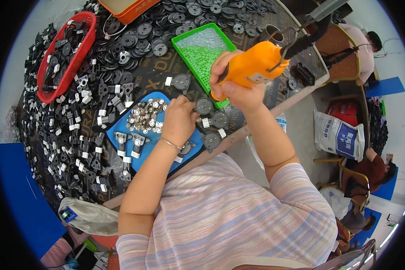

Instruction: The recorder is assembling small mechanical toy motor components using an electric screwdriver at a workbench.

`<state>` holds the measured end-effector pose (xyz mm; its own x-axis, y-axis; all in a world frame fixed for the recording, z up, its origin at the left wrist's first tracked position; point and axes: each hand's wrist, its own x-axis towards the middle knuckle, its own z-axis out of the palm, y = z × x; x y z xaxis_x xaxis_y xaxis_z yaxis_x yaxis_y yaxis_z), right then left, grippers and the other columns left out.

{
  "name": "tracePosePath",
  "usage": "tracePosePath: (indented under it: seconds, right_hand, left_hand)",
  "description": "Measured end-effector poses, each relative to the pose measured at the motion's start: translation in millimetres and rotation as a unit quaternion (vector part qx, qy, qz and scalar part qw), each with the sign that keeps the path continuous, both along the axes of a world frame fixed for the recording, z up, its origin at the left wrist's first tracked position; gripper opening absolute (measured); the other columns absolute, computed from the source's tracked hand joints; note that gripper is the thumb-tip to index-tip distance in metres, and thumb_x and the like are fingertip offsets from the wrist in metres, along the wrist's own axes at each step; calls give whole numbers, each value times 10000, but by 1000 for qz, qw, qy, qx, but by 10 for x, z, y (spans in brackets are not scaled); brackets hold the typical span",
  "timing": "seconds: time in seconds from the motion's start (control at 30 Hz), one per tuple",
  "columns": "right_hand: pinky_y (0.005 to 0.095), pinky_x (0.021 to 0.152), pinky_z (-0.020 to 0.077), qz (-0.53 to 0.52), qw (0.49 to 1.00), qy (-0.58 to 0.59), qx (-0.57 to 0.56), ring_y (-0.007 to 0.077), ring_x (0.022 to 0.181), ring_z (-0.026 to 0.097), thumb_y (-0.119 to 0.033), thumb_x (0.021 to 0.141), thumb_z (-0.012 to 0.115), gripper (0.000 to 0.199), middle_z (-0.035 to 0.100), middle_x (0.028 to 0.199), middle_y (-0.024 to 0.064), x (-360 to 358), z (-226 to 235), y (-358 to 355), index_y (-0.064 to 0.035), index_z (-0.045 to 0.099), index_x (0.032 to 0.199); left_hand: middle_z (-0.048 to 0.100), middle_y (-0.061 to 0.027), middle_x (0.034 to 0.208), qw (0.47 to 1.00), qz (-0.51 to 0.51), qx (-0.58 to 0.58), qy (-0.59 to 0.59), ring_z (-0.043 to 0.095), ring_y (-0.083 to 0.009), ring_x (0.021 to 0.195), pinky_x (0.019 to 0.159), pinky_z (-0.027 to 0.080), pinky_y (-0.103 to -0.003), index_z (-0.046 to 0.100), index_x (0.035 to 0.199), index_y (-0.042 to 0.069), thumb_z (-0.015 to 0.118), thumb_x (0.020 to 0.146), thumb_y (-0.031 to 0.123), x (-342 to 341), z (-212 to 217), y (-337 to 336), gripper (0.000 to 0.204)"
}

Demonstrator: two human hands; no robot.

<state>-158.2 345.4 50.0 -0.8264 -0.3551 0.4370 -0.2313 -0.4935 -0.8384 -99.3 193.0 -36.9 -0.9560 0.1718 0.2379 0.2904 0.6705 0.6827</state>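
My right hand is wrapped around an orange power screwdriver, which hangs from a spring and cable. Its narrow end points down beside a black round wheel part. My left hand is curled at that part's left edge, thumb and fingers against it; the fingertips are partly hidden. Under my left wrist lies a blue mat bearing a heap of small silver metal caps and black brackets with white tabs. More wheel parts lie just right of my left hand.
A green perforated tray with small clear pieces stands beyond my hands. Piles of black discs and brackets cover the table's far and left sides. A red basket stands left, a metal cup far right. Other people sit at the right.
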Motion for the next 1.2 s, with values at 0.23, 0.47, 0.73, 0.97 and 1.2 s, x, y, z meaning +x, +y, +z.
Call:
tracePosePath:
  seconds: [0.23,0.47,0.73,0.97,1.2]
  right_hand:
    - [238,492,442,-7,999,35,16,146,545,518,-63,732,659,239,525,765,126,-7,-85,-57,26,491,876]
    - [233,471,434,36,999,10,19,144,544,521,-115,718,689,275,529,780,137,-58,-93,-48,34,511,865]
    - [238,494,450,97,995,29,6,149,558,526,-91,658,694,284,545,781,140,-136,-33,-29,56,555,857]
    - [254,551,455,79,996,45,2,162,609,549,-174,712,692,314,525,809,120,-133,179,-15,20,528,896]
    - [286,563,435,9,994,35,-106,177,617,526,-173,744,653,311,495,873,113,12,150,330,-14,498,960]
  left_hand:
    - [541,-98,810,1000,4,-5,-5,514,-291,796,722,431,-370,645,796,13,716,614,28,12,5,1,196]
    - [539,-101,824,1000,7,-10,16,514,-293,804,727,430,-375,642,796,17,699,632,20,9,-14,7,173]
    - [549,-104,845,1000,6,-12,4,519,-297,824,747,432,-378,643,791,23,686,654,45,-7,-37,2,146]
    - [554,-112,878,999,7,-46,11,522,-305,853,764,429,-389,628,843,16,703,654,78,23,16,-51,213]
    - [548,-126,800,968,110,-118,192,535,-309,814,716,425,-421,596,771,40,674,637,139,-108,819,-809,184]
